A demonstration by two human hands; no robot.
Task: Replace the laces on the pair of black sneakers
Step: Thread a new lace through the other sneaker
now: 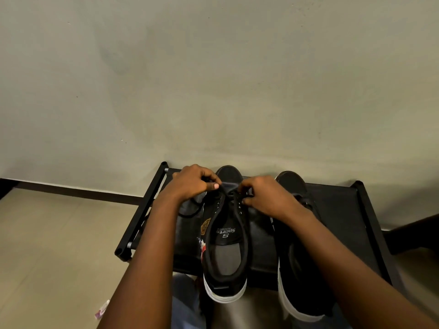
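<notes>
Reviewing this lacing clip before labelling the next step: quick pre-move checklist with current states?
1. Left hand pinching the black lace at the toe-end eyelets: ok.
2. Right hand pinching the lace on its side: ok.
3. Left sneaker sitting flat on the black rack: ok.
4. Lace through the upper eyelets: not ok, the tongue lies bare there.
5. Both lace ends even: cannot tell.
6. Right sneaker laced: cannot tell, forearm covers it.
</notes>
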